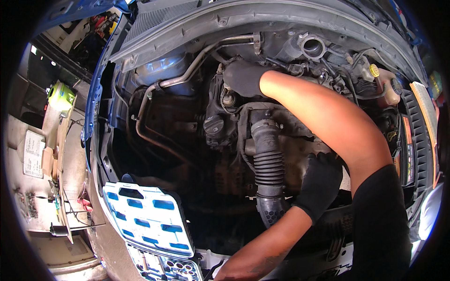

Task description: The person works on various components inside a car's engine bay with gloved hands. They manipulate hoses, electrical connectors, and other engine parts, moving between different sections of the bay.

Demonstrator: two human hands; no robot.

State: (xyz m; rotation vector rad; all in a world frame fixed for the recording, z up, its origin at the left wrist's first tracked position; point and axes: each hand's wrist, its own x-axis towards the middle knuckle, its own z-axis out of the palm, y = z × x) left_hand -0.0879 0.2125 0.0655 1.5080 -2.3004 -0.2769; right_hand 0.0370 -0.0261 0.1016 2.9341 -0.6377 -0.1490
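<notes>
I am leaning over an open car engine bay [187, 140]. My right hand [241, 77], in a black glove, reaches deep to the back of the engine top next to a small round fitting [228, 99]; its fingers are hidden. My left hand [321, 185], also in a black glove, rests against the engine's side just right of a black ribbed air hose [268, 161]. Its fingertips are out of sight and nothing shows in it. The bare right forearm crosses above the left hand.
An open blue and white socket case [150, 218] lies on the front left edge, with sockets [180, 269] in its lower half. A black oil filler cap [214, 125], a curved metal pipe [187, 75], an open round port [312, 47] and a yellow-capped reservoir [373, 70] surround the hands. A cluttered bench [56, 154] stands left.
</notes>
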